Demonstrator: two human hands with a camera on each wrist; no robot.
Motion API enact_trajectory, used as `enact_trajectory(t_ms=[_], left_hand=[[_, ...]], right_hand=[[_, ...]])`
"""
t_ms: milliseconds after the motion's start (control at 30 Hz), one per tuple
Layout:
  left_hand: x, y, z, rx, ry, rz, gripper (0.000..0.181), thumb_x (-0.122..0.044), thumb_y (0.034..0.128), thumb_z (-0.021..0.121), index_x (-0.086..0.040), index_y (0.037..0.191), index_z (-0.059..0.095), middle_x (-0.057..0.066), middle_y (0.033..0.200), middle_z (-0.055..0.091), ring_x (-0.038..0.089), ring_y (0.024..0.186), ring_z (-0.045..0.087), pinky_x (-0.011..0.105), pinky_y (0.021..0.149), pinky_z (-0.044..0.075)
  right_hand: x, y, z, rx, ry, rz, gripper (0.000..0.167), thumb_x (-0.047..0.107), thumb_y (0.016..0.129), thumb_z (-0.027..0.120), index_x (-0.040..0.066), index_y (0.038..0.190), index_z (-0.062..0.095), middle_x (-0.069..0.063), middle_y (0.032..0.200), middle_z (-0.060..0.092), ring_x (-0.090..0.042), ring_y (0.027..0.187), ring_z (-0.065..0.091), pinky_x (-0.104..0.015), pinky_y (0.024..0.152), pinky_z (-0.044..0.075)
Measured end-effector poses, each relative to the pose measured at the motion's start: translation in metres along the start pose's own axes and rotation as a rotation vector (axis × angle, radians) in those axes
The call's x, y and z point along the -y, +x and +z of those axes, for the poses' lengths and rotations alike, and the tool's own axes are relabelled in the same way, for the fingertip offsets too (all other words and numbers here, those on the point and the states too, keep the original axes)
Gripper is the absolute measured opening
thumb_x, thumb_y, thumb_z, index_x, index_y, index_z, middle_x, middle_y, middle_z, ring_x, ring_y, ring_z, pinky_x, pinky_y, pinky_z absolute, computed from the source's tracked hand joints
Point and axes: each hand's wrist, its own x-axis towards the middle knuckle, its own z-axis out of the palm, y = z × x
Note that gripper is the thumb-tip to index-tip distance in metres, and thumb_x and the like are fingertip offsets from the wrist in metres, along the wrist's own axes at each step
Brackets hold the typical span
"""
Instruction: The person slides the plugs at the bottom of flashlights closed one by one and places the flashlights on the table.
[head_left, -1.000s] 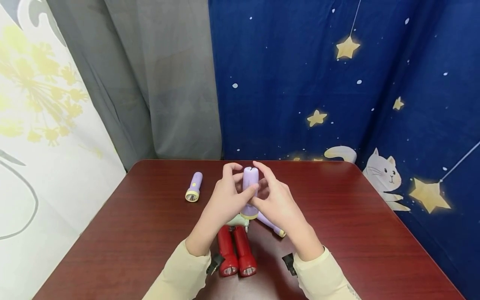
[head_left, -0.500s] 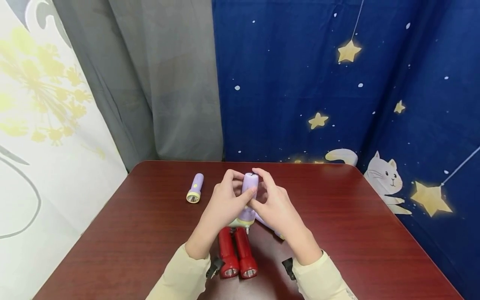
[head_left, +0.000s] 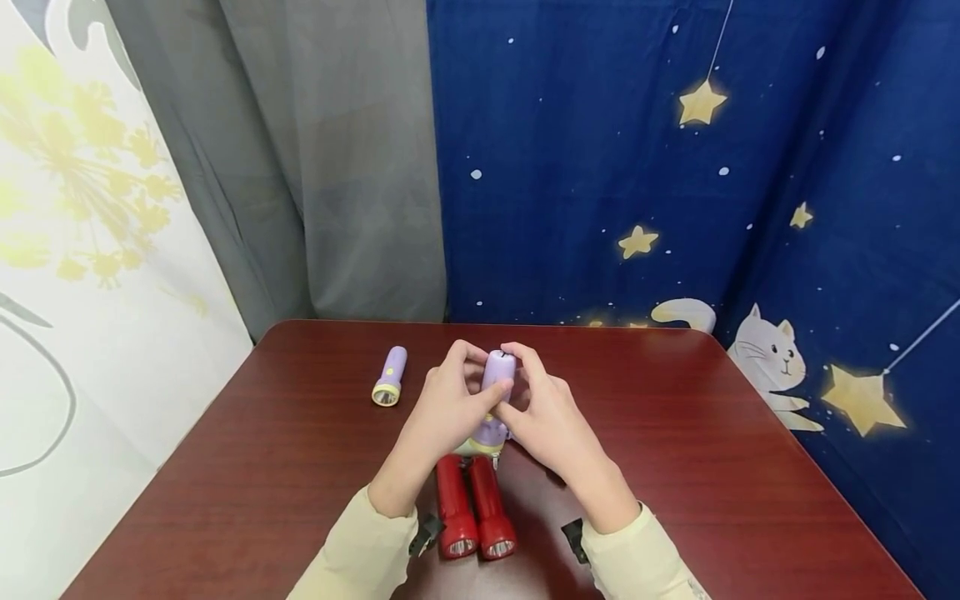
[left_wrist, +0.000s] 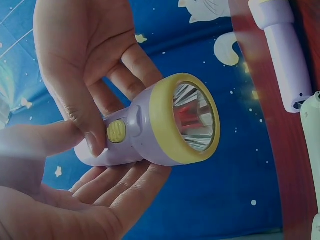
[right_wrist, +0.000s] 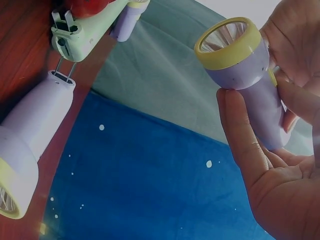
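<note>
Head view: near edge of counter (head_left: 697, 467) cut off; held purple flashlight (head_left: 498, 367) partly covered by fingers (head_left: 492, 395); pale green device (head_left: 466, 448) mostly hidden. Right wrist: second purple flashlight (right_wrist: 42, 112) cropped.

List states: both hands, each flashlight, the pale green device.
Held purple flashlight, off the table, unlit, switch position unclear
Left hand, holding it
Right hand, holding it
Far purple flashlight, lying, unlit
Pronged purple flashlight, lying, prongs out, no glow visible
Pale green device, lying, prongs out
Left red flashlight, lying, unlit
Right red flashlight, lying, unlit

Smooth plastic flashlight (left_wrist: 144, 122) — glossy wood-look table (head_left: 690, 450) — matt cloth curtain (head_left: 360, 167).
</note>
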Motion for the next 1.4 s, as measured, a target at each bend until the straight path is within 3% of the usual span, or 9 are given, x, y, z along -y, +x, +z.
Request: enact_trajectory(t_ms=[267, 533, 833, 1133, 1400], left_hand=[[-0.001, 0.000, 0.001, -0.002, -0.012, 0.019, 0.036, -0.017, 0.0947, 0.081, -0.007, 0.121, 0.059, 0.016, 0.118, 0.080, 0.028, 0.105, 0.080, 0.047, 0.091, 0.065], [-0.001, 0.000, 0.002, -0.045, -0.024, 0.042, 0.035, -0.017, 0.0934, 0.082, -0.007, 0.119, 0.061, 0.015, 0.115, 0.081, 0.027, 0.102, 0.081, 0.046, 0.090, 0.066], [0.000, 0.001, 0.002, -0.045, 0.002, 0.031, 0.035, -0.016, 0.0925, 0.083, -0.007, 0.118, 0.061, 0.015, 0.115, 0.081, 0.027, 0.102, 0.081, 0.046, 0.091, 0.065], [0.004, 0.001, 0.004, -0.032, 0.011, 0.026, 0.035, -0.017, 0.0921, 0.084, -0.006, 0.117, 0.061, 0.016, 0.114, 0.081, 0.027, 0.101, 0.081, 0.045, 0.088, 0.066], [0.004, 0.001, 0.011, -0.019, 0.003, 0.030, 0.035, -0.017, 0.0921, 0.084, -0.006, 0.117, 0.062, 0.016, 0.115, 0.081, 0.028, 0.102, 0.081, 0.046, 0.090, 0.065]], right_hand=[[-0.002, -0.001, 0.000, 0.008, 0.023, -0.007, 0.065, 0.013, 0.094, 0.080, 0.015, 0.149, 0.046, -0.011, 0.119, 0.077, -0.019, 0.090, 0.076, -0.041, 0.083, 0.066], [-0.002, 0.001, 0.000, -0.002, 0.016, -0.021, 0.065, 0.011, 0.094, 0.078, 0.016, 0.151, 0.047, -0.012, 0.119, 0.076, -0.019, 0.088, 0.075, -0.043, 0.083, 0.065], [-0.004, 0.003, 0.003, 0.007, 0.031, -0.016, 0.062, 0.010, 0.096, 0.078, 0.014, 0.150, 0.048, -0.013, 0.119, 0.077, -0.020, 0.090, 0.077, -0.046, 0.084, 0.065], [-0.008, -0.001, 0.005, -0.007, 0.008, -0.041, 0.057, 0.008, 0.094, 0.078, 0.013, 0.145, 0.052, -0.013, 0.112, 0.078, -0.020, 0.090, 0.077, -0.046, 0.085, 0.065], [-0.010, -0.005, -0.002, -0.003, -0.005, -0.018, 0.059, 0.008, 0.094, 0.079, 0.010, 0.146, 0.051, -0.013, 0.111, 0.078, -0.020, 0.090, 0.079, -0.042, 0.084, 0.066]])
